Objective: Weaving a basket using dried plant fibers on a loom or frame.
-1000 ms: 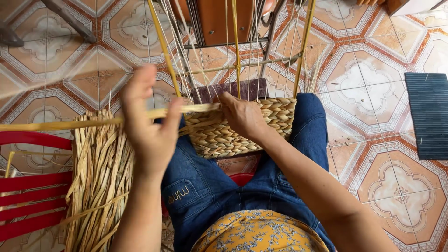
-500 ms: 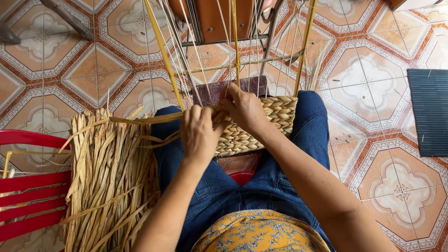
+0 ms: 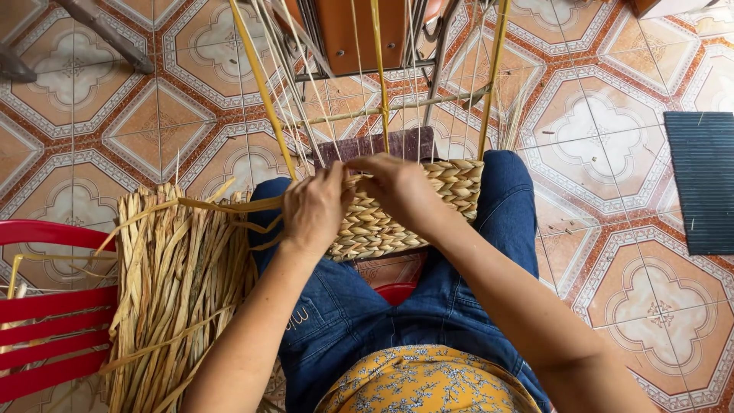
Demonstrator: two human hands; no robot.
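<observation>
At frame centre I see the woven basket (image 3: pixel 413 210) propped between the knees so both hands can work its top edge. My left hand (image 3: pixel 317 206) is closed on a flat straw strand (image 3: pixel 229 205) trailing left; my right hand (image 3: pixel 397 187) curls, pinching the weave, steadying it beside the upright stakes (image 3: pixel 378 69)

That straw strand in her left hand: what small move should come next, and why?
Probably pull the loose strand snug against the top row of the woven basket. It trails slack from the left hand, while the right hand pinches the rim among the upright stakes.
</observation>
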